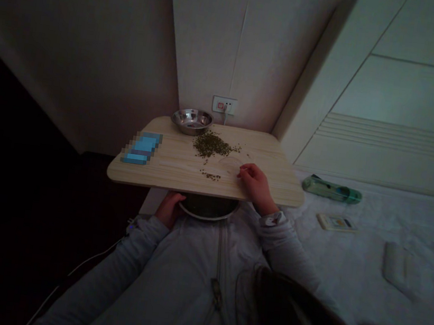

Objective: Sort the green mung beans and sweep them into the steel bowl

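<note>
A pile of small greenish-brown grains, perhaps beans or peppercorns, lies on the pale wooden table. Several more grains are scattered nearer the front edge. My right hand is over the right part of the tabletop, thumb and fingertips pinched together; whatever they hold is too small to see. Just left of these fingers a faint round outline shows on the wood. Below the front edge, my left hand grips the left rim of a wide bowl, partly hidden under the table, against my body.
A shiny steel bowl stands at the table's back left. A blurred-out blue rectangle lies on the left. Behind is a wall socket with a plug. A green transparent case and a pale box rest on white bedding.
</note>
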### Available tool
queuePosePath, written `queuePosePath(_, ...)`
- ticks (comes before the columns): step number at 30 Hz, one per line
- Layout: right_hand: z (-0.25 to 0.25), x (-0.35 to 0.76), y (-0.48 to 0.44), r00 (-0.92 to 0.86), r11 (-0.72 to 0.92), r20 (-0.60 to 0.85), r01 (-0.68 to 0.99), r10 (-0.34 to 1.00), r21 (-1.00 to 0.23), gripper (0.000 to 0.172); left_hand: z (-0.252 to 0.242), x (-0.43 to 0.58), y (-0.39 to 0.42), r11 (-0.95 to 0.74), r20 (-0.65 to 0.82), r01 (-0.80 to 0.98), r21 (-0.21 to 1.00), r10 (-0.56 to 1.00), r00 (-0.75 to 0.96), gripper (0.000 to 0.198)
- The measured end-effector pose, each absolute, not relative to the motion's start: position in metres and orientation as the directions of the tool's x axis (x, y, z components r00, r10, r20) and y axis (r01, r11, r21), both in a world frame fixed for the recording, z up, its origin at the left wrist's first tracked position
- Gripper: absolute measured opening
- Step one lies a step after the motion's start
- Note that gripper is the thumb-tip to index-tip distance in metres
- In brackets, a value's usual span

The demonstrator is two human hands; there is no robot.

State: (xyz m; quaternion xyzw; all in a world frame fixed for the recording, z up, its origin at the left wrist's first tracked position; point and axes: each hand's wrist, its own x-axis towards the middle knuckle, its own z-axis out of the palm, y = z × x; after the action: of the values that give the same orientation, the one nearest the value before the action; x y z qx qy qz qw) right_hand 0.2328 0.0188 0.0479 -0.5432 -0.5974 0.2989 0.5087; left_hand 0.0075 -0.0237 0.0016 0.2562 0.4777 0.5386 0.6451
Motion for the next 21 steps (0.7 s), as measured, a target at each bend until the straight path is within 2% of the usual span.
queuePosePath(7, 0.0472, 0.2326, 0.0184, 0.107, 0.241, 0.291, 0.337, 0.951, -0.910, 0.017, 0.0000, 0.0075, -0.0248, 0.256, -0.308, -0.428, 0.867, 0.950, -0.057, 0.009)
queuePosePath(21, 0.0456, 0.2331, 0.0199, 0.112, 0.224, 0.279, 0.355, 0.954, -0.908, 0.021, -0.0002, 0.0077, -0.0231, 0.294, -0.344, -0.473, 0.831, 0.939, -0.021, 0.011)
